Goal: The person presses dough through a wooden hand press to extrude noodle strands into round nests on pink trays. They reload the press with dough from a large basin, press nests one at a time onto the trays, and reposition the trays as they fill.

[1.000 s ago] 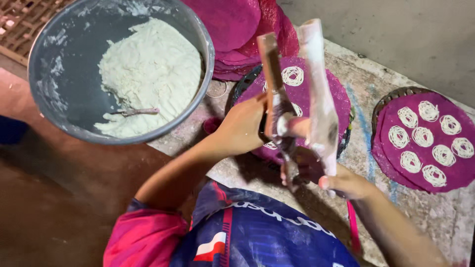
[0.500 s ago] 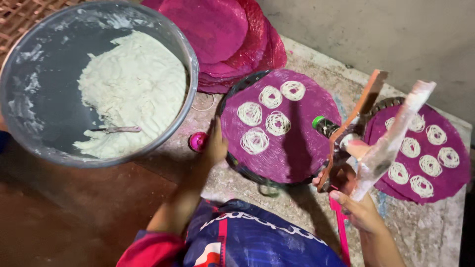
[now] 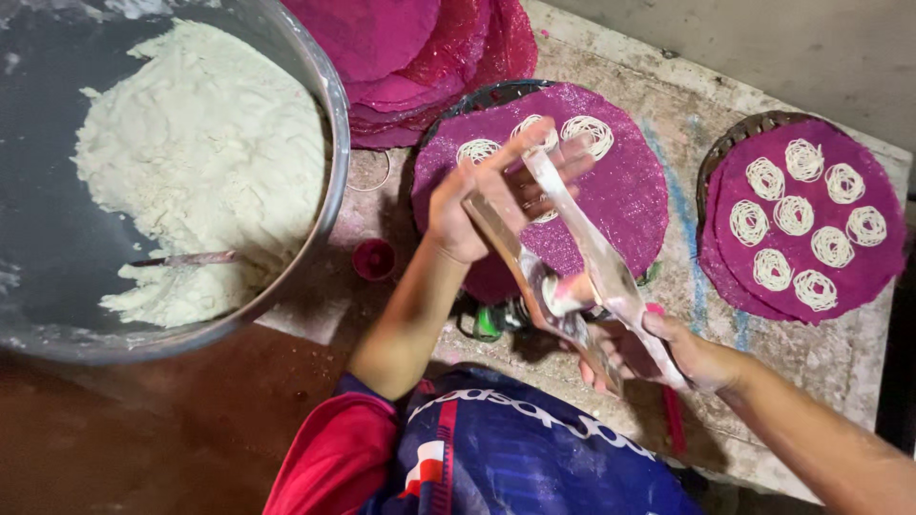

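1. Wooden press point(image 3: 563, 286) over the bench's near edge: left hand point(image 3: 487, 195) grips upper handles, right hand point(image 3: 658, 348) clamps the lower end.
2. Risk: dough-slick handles slip.
3. Risk: strands miss purple mat point(image 3: 611, 191).

Position: one camera worn on the person's head, above the work.
Direction: it looks almost straight down, over the person's chest at the bottom edge.
Distance: close; the left hand point(image 3: 477, 205) and right hand point(image 3: 668, 353) sit near the middle.
Coverage: the big metal bowl point(image 3: 329, 114) is cut off at the left and top, the far round mat point(image 3: 883, 277) reaches the right edge.
Shared area: a single view, so nothing overlaps.
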A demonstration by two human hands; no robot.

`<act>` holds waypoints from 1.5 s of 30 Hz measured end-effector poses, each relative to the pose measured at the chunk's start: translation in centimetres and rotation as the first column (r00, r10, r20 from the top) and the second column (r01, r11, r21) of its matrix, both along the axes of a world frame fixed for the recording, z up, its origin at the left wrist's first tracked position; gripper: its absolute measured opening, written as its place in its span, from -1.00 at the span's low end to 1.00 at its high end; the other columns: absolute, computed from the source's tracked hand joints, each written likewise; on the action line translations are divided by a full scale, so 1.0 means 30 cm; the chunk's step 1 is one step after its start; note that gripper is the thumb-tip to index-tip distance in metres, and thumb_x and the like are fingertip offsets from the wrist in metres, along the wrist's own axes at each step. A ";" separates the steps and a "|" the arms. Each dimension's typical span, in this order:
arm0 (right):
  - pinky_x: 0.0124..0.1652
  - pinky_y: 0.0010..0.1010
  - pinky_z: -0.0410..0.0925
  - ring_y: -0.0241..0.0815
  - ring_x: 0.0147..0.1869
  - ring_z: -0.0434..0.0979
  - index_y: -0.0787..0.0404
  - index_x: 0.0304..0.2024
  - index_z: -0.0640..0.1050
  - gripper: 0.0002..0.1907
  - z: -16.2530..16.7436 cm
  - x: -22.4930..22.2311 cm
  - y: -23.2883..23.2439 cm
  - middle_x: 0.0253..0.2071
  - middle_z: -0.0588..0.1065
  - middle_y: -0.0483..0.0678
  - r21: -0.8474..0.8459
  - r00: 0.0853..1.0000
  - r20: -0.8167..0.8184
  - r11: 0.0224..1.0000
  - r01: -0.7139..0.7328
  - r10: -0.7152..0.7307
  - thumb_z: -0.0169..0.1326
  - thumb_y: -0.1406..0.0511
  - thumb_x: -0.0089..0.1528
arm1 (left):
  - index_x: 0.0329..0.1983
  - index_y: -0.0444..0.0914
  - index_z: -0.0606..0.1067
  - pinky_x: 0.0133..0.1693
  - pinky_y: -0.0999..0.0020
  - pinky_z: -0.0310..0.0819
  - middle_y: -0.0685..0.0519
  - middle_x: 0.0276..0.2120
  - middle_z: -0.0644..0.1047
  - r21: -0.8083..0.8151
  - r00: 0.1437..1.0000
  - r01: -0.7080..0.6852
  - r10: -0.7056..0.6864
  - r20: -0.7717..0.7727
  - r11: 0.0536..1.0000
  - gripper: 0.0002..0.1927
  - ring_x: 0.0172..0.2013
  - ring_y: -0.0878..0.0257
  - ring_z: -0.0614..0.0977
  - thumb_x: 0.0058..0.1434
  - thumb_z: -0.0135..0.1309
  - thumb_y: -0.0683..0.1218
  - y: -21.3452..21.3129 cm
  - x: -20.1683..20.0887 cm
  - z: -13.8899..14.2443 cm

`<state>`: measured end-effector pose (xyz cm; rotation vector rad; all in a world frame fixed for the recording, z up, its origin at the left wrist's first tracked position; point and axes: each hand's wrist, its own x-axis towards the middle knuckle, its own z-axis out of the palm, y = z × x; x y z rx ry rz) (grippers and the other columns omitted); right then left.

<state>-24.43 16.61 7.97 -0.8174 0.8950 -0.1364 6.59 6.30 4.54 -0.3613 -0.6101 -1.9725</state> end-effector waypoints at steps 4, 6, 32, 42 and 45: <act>0.02 -0.16 0.47 -0.07 -0.06 0.61 0.33 0.10 0.43 -0.05 0.059 -0.019 -0.051 -0.16 0.55 0.09 -0.072 0.985 -0.146 0.992 -0.100 0.088 -0.31 -0.35 0.17 | 0.48 -0.25 0.25 0.43 0.07 0.12 -0.01 0.12 0.44 0.111 0.997 -0.044 0.050 -0.053 0.993 -0.22 0.31 -0.03 0.40 0.24 0.07 0.16 -0.019 -0.048 -0.047; 0.02 -0.17 0.50 -0.06 -0.08 0.66 0.33 0.04 0.47 -0.07 0.076 -0.023 -0.087 -0.19 0.59 0.09 -0.167 0.960 -0.227 0.965 -0.203 0.163 -0.40 -0.33 0.21 | 0.36 -0.30 0.36 0.34 0.02 0.25 0.00 0.00 0.45 0.226 0.992 -0.094 0.110 -0.058 0.969 -0.34 0.16 -0.02 0.48 0.30 0.01 0.16 -0.048 -0.080 -0.096; -0.29 -0.30 0.49 -0.15 -0.40 0.62 0.35 -0.36 0.61 -0.13 0.037 0.091 -0.100 -0.49 0.60 0.04 -0.332 0.820 -0.572 0.910 -0.250 0.016 -0.38 -0.26 0.27 | -0.15 -0.12 0.35 0.09 0.12 0.44 0.16 -0.32 0.40 0.260 0.960 -0.047 0.115 -0.254 0.965 -0.71 -0.16 0.21 0.47 0.40 -0.17 0.17 -0.139 -0.072 -0.252; -0.33 -0.36 0.41 -0.23 -0.37 0.54 0.32 -0.24 0.57 -0.31 -0.007 0.004 -0.173 -0.46 0.55 -0.04 -0.487 0.853 -0.517 0.844 -0.227 -0.069 -0.25 -0.15 0.34 | -0.10 -0.31 0.49 0.01 0.14 0.34 0.02 -0.24 0.57 0.535 0.944 -0.188 0.002 0.329 0.823 -0.31 -0.20 0.17 0.53 0.22 -0.41 0.31 -0.186 -0.064 -0.146; -0.34 -0.36 0.41 -0.24 -0.36 0.54 0.30 -0.18 0.55 -0.36 -0.024 -0.028 -0.166 -0.43 0.55 -0.05 -0.486 0.876 -0.478 0.851 -0.200 -0.067 -0.23 -0.12 0.34 | 0.15 -0.29 0.37 -0.31 0.28 0.19 -0.02 -0.21 0.56 0.339 0.519 -0.262 -0.164 0.839 0.904 -0.30 -0.41 0.27 0.45 0.33 -0.50 0.29 -0.128 -0.059 -0.200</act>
